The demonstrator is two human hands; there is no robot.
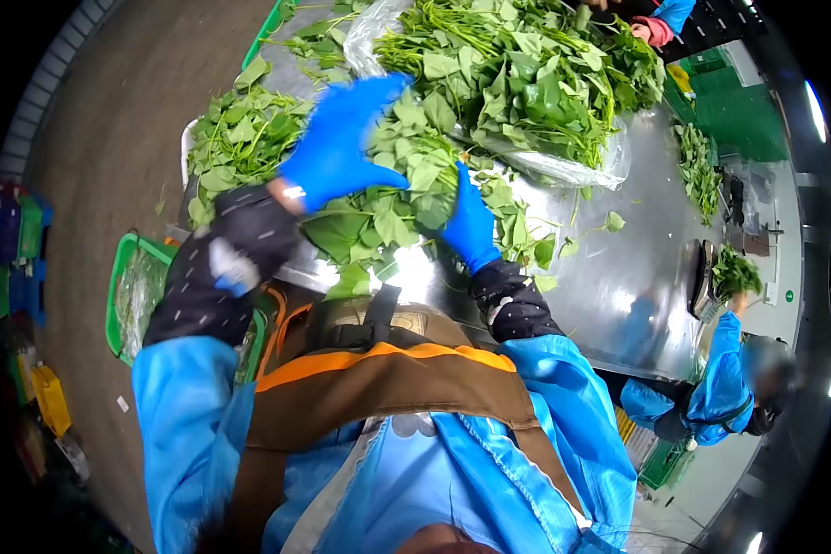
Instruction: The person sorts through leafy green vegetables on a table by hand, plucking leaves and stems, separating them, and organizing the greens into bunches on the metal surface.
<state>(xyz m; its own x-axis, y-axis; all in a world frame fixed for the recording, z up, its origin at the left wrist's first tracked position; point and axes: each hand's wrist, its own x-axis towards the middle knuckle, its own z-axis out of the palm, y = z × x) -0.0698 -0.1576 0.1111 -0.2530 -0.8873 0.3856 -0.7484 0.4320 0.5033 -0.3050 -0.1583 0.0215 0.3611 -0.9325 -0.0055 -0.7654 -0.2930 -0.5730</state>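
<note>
Blue gloves cover both of my hands. My left hand (342, 143) is raised over the leaves at the left, its fingers and thumb spread apart with nothing between them. A bunch of leafy greens (425, 166) lies between my hands on the metal table (609, 295). My right hand (471, 217) is against the right side of this bunch, fingers pointing away from me; its grip is partly hidden by leaves. Beyond it, a large heap of greens (526, 83) rests on clear plastic (572, 171). Another leafy pile (240, 138) is at the left.
A green crate (125, 277) with plastic inside stands on the floor at left. At right, a co-worker in blue (720, 388) holds greens (737, 272) near a scale-like device (704, 277). Another person's hand (642, 32) shows at the top. More greens (697, 171) lie at the far edge.
</note>
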